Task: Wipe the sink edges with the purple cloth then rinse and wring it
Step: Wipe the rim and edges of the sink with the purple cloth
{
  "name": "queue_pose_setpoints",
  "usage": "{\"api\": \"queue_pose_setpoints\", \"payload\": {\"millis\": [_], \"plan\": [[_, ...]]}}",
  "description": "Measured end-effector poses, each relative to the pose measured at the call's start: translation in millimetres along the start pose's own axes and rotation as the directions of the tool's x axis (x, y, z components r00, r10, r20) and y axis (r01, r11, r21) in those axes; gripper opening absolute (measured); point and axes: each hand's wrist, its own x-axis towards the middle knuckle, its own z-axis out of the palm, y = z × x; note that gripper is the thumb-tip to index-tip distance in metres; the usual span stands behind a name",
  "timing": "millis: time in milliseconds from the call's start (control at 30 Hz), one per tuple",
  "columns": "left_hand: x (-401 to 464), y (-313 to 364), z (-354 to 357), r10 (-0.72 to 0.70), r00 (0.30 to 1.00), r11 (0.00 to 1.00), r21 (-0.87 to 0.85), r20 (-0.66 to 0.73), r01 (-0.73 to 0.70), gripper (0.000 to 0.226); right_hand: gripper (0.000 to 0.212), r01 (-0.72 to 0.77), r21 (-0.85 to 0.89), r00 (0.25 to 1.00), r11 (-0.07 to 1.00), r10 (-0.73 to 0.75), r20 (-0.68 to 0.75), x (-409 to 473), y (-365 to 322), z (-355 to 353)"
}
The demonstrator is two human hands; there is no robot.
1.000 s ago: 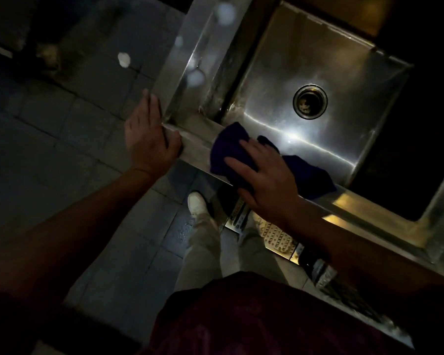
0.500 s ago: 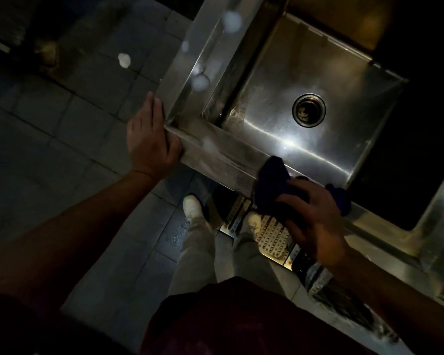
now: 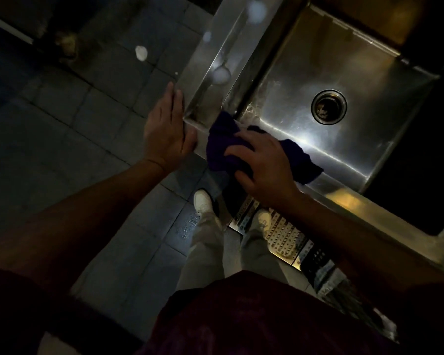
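The right hand (image 3: 264,167) has slid the purple cloth (image 3: 223,142) back to the sink (image 3: 344,190) corner.

**Count at the sink**

I count two hands: the left hand (image 3: 166,134) and the right hand (image 3: 263,165). I see one purple cloth (image 3: 223,142), one steel sink (image 3: 344,190) and one drain (image 3: 328,106) in its basin. Below I make out two white shoes (image 3: 202,201) and one perforated floor grate (image 3: 282,239).
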Motion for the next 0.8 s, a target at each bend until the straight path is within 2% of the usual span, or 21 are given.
{"api": "queue_pose_setpoints", "payload": {"millis": [167, 267, 367, 467, 600, 700, 800], "plan": [[0.7, -3.3, -0.3, 0.019, 1.000, 1.000, 0.006, -0.016, -0.018, 0.076, 0.038, -0.101, -0.038, 0.993, 0.994, 0.098, -0.067, -82.2, 19.6, -25.5], [1.3, -2.5, -0.2, 0.006, 1.000, 1.000, 0.010, -0.019, -0.006, 0.079, 0.038, -0.127, -0.076, 0.986, 0.989, 0.117, -0.119, -100.4, 28.2, -29.4], [0.9, -1.2, -0.7, -0.007, 1.000, 1.000, -0.005, -0.004, 0.006, 0.080, 0.041, -0.149, -0.094, 0.982, 0.984, 0.136, -0.130, -81.8, 22.3, -18.1], [0.5, -3.1, -0.3, -0.001, 1.000, 1.000, -0.016, -0.001, 0.001, 0.078, 0.045, -0.101, -0.079, 0.990, 0.992, 0.092, -0.105, -38.9, 8.2, -4.3], [0.9, -2.8, -0.9, -0.006, 0.999, 0.999, -0.050, 0.035, 0.008, 0.075, 0.041, -0.069, -0.056, 0.995, 0.996, 0.064, -0.081, 10.1, -11.5, 14.8], [0.8, -8.6, -5.6, 0.021, 0.999, 0.994, -0.111, 0.050, -0.015, 0.074, 0.039, -0.048, 0.007, 0.997, 0.999, 0.048, -0.058, 14.9, -10.3, 11.6], [-0.7, -20.4, -12.4, 0.074, 0.996, 0.986, -0.153, 0.058, -0.064, 0.070, 0.039, -0.059, 0.106, 0.985, 0.993, 0.075, -0.154, -5.5, -4.3, -2.9]]}}
